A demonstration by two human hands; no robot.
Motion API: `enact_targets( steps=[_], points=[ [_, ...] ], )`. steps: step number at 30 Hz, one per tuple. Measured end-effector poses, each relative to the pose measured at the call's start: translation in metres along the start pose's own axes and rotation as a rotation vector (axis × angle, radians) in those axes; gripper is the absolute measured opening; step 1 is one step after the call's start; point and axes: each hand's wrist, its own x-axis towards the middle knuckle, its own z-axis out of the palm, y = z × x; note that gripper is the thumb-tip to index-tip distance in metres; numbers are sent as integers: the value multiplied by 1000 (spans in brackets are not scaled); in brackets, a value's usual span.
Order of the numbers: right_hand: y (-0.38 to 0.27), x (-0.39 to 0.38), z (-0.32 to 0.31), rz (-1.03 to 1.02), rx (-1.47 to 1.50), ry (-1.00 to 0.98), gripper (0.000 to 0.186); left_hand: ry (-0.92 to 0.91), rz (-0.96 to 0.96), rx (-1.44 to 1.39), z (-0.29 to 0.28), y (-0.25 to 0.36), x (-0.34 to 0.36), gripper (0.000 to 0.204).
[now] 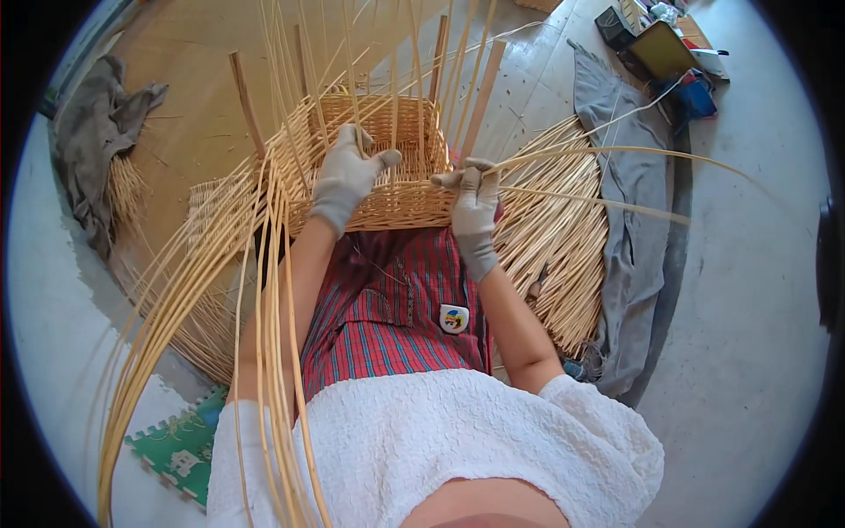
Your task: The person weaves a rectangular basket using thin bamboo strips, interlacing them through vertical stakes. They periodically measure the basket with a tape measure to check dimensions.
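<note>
A half-woven willow basket sits in front of my lap, with thin upright rods and thicker wooden posts rising from its sides. My left hand, in a pale glove, is at the near wall. Its fingers curl around an upright willow rod, and the thumb points right. At the near right corner my right hand, also gloved, is closed on long willow rods that stretch out to the right. Many loose rod ends fan from the basket's left side down over my left arm.
To the right, a large bundle of peeled rods lies on grey cloth. Another grey cloth covers rods at the left. A green foam mat is at lower left. A box and tools stand at the far right.
</note>
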Motion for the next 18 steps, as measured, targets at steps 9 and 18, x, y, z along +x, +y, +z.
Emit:
enact_targets(
  steps=[9, 18],
  points=[
    [-104, 10, -29, 776, -619, -414, 38, 420, 546, 41, 11, 21, -24, 41],
    [-189, 157, 76, -1564, -1819, -961, 22, -426, 0, -829, 65, 13, -4, 22]
  ],
)
